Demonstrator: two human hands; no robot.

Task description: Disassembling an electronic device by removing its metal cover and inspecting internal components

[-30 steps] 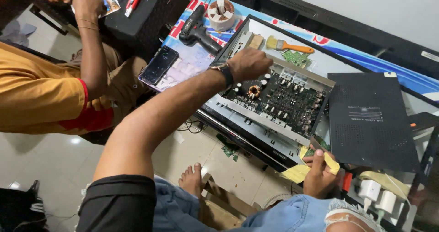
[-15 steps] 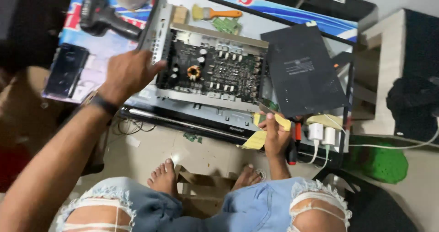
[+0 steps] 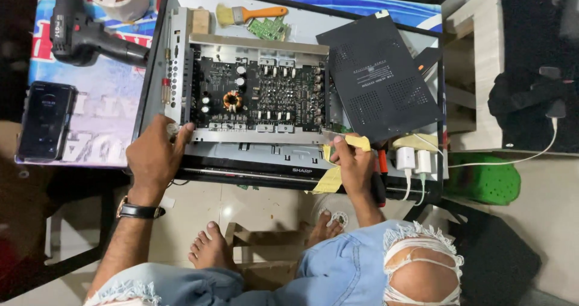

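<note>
The left hand (image 3: 154,155) curls loosely over the near left corner of the open amplifier (image 3: 253,95), fingertips on its metal edge, grasping nothing else. The right hand (image 3: 353,164) is clenched around a yellow cloth (image 3: 335,173), pressed against the amplifier's near right corner. The amplifier lies flat on the bench (image 3: 90,119), its black cover (image 3: 377,77) leaning on its right end. A drill (image 3: 90,34) and phone (image 3: 47,120) lie left; a brush (image 3: 250,13) lies behind.

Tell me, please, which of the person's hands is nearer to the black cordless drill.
The left. The left hand rests at the near left corner of the opened amplifier, below the drill. The right hand, holding a yellow cloth, is at the amplifier's near right corner, much farther away.
</note>
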